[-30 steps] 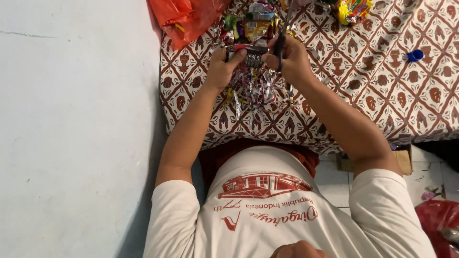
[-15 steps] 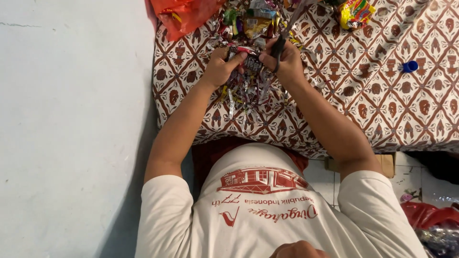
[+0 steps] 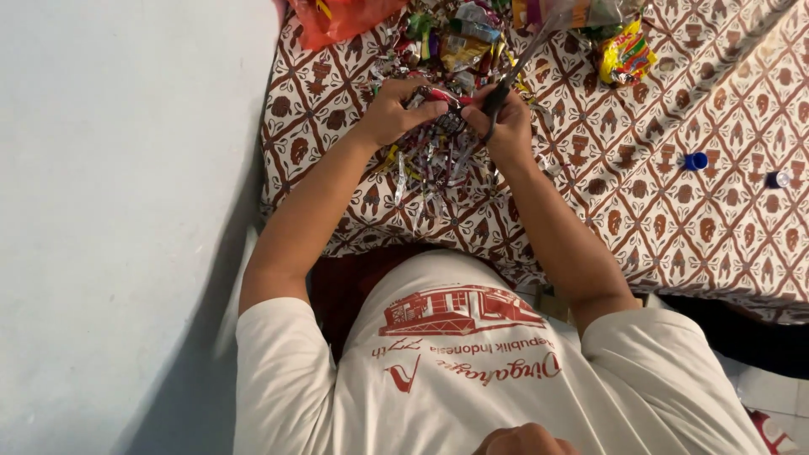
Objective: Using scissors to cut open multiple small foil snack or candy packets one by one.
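Our right hand (image 3: 508, 126) closes its grip on the scissors (image 3: 516, 74); our left hand (image 3: 393, 109) pinches a foil wrapper (image 3: 442, 101) (small, partly hidden). Cut strips (image 3: 434, 164) lie beneath on the patterned surface (image 3: 674, 219); a wrapper heap (image 3: 459, 38) beyond, a blue cap (image 3: 696, 161) well apart.

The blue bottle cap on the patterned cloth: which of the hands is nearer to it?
Right. The right hand, holding scissors, is nearer the blue bottle cap; the left hand is farther, beyond the right one.
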